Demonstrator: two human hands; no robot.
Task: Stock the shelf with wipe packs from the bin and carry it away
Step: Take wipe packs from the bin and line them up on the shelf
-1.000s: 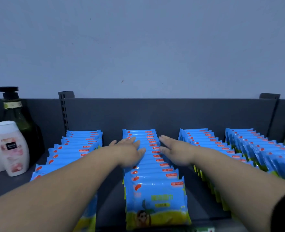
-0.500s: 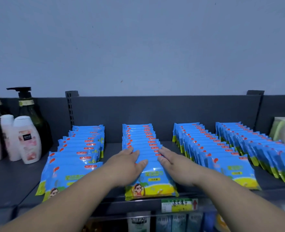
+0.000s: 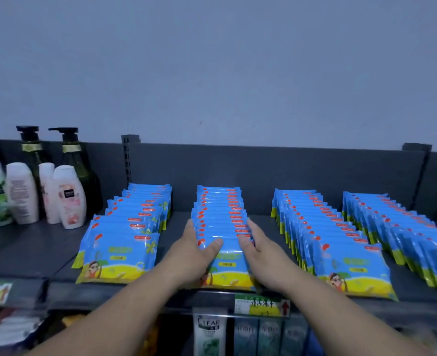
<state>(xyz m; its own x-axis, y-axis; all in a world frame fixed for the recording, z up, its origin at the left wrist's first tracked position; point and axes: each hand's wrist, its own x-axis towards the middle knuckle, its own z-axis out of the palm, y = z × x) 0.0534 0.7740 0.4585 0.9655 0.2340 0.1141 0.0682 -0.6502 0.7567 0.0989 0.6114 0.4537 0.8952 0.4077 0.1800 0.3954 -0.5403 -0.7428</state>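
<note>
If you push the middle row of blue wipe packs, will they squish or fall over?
Probably squish a bit: the middle row looks like soft wrappers. Glossy film, likely slippery. Its packs lean together, so they may topple like dominoes.

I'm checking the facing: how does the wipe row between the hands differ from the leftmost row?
The row between the hands runs straight back, while the leftmost row drifts leftward toward the front. The left hand and right hand press that row's sides; the leftmost row is untouched. Both hold the same blue-and-yellow packs, overlapped front to back.
</note>
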